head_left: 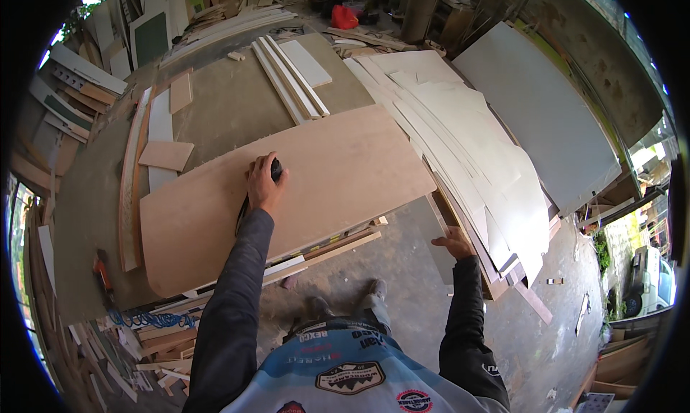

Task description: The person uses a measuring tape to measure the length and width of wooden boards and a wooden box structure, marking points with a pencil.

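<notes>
A large light-brown plywood panel (338, 161) lies on the worktable in front of me. My left hand (264, 186) rests on it with the fingers curled round a small black object (276, 170), mostly covered by the hand, so I cannot make out its kind. Something dark and thin runs beside that wrist. To the right, below the panel's edge, my right hand (456, 243) is closed at the edge of a thin grey board (431, 230), next to the stack of white sheets (467, 147).
Long white strips (291, 79) and small wood offcuts (167, 155) lie on the table beyond the panel. An orange-and-black tool (103, 273) and a coiled blue hose (151, 318) are at the left corner. Scrap wood (169, 348) is piled lower left; a grey-white panel (539, 111) leans right.
</notes>
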The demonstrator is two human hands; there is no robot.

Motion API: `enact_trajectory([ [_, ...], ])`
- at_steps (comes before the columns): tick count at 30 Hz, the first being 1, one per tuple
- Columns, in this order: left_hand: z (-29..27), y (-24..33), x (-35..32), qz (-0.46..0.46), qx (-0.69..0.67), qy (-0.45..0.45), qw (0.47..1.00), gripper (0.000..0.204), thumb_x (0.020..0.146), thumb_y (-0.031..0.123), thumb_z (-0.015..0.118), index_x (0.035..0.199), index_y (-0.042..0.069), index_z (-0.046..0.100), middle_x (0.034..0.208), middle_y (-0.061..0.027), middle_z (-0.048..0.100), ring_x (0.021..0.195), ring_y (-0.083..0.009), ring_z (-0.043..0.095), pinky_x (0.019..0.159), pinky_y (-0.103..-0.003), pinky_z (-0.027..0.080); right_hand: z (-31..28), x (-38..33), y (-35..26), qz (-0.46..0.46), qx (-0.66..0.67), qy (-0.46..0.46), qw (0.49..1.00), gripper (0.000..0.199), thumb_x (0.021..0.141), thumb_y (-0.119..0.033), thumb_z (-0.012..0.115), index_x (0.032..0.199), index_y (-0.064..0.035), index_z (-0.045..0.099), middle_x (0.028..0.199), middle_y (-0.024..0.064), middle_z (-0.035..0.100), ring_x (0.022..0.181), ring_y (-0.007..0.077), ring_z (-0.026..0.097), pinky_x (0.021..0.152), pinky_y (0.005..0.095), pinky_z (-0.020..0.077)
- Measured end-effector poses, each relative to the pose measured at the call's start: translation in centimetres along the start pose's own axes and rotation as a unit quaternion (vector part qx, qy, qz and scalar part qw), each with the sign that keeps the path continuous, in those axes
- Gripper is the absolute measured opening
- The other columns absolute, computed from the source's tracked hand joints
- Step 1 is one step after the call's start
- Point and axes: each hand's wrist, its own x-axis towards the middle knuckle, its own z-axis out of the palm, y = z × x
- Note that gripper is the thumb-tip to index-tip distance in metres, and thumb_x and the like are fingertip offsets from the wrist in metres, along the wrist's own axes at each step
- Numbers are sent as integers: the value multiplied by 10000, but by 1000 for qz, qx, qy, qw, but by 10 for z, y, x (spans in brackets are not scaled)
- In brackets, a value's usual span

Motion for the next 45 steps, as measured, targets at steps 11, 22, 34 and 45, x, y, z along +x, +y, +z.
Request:
enact_trajectory([
  [11,-7,9,1,-10,-22,-22,999,489,840,227,723,1299,130,582,1253,-123,605,1200,-344,529,1042,-495,399,1,-3,1,-31,35,28,999,293,732,-167,811,903,50,714,739,54,664,702,168,591,689,359,475],
  [22,-6,10,2,0,-11,-9,1000,489,823,205,746,1275,120,579,1204,-112,613,1165,-328,542,1005,-491,417,-4,-9,-14,21,1,7,1000,286,723,-158,813,940,6,724,834,33,691,820,177,618,768,327,481],
  [34,-7,12,3,-6,-19,-10,1000,497,823,204,745,1284,120,578,1217,-116,613,1170,-332,542,1012,-491,415,-4,-1,2,17,3,10,1000,311,720,-164,807,965,8,722,866,49,702,851,189,631,794,331,488],
  [45,-5,8,1,-4,-15,-9,1000,483,832,210,741,1282,130,584,1219,-109,617,1173,-330,543,1008,-490,418,0,-4,-5,-9,31,23,999,287,729,-177,826,882,38,713,773,68,688,726,179,613,714,350,490],
])
